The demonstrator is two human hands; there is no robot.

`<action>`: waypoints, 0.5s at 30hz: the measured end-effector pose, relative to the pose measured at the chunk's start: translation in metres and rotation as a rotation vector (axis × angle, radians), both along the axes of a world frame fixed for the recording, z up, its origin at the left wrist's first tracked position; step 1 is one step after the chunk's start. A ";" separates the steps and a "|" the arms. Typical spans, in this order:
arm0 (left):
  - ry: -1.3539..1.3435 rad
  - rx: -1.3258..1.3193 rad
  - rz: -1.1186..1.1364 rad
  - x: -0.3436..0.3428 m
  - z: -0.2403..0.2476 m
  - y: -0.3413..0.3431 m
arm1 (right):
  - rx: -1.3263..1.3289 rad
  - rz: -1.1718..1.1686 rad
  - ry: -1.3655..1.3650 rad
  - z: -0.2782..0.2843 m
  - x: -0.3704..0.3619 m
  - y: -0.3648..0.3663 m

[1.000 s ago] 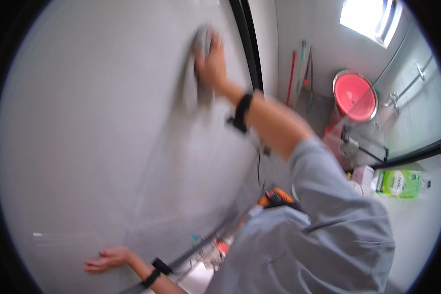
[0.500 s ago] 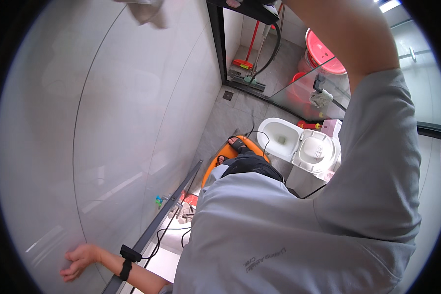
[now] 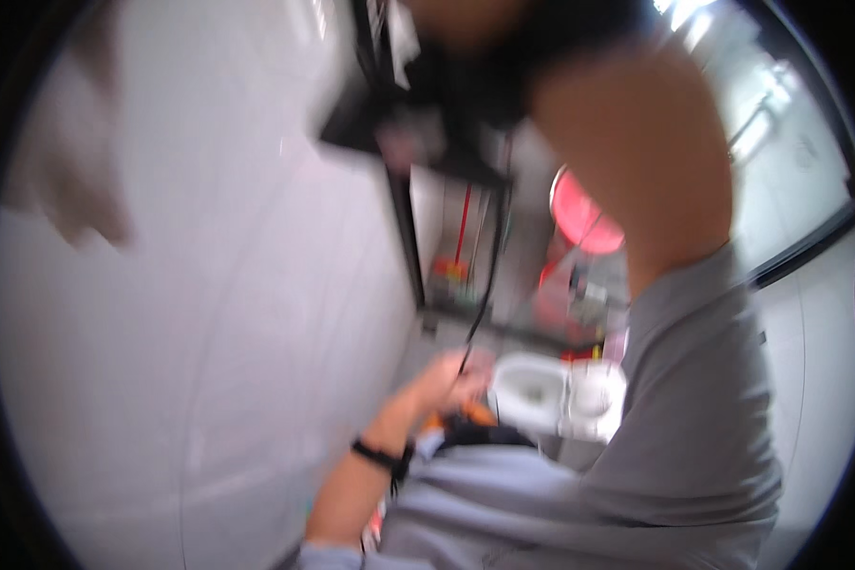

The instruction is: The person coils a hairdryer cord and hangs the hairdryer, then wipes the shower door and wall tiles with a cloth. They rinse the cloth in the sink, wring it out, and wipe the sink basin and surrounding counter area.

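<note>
My left hand, with a black strap round its wrist, is in front of my body. Its fingers are smeared by motion. A black cable passes in front of or touches this hand; which, I cannot tell. At the upper right my right forearm is raised, leading to a dark wrist device. Only a blurred part of my right hand shows at the top edge, its fingers hidden. A blurred grey-brown, cloth-like shape appears at the upper left against the glossy wall.
A white toilet stands below, its lid raised. Behind a dark-framed glass partition are a red basin and a red-handled broom. An orange surface lies by my legs.
My left hand has moved from the wall at lower left to the front of my body. The wrist device on my raised right arm sits lower in view. The cloth-like shape has shifted left and down.
</note>
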State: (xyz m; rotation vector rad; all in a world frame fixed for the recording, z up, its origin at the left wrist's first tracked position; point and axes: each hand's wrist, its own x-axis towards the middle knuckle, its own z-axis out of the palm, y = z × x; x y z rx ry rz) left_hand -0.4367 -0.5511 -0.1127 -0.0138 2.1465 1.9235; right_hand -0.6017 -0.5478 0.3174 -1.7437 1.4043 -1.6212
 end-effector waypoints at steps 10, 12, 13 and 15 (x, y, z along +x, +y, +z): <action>-0.128 -0.796 0.356 0.205 -0.214 -0.123 | -0.174 -0.400 -0.344 -0.008 -0.053 0.155; -0.168 -0.701 0.375 0.214 -0.259 -0.110 | -0.157 -0.519 -0.368 -0.011 -0.072 0.205; -0.303 -0.567 0.412 0.196 -0.246 -0.100 | -0.156 -0.579 -0.393 -0.013 -0.080 0.225; -0.340 -0.417 0.447 0.155 -0.223 -0.089 | -0.170 -0.677 -0.234 -0.008 -0.100 0.250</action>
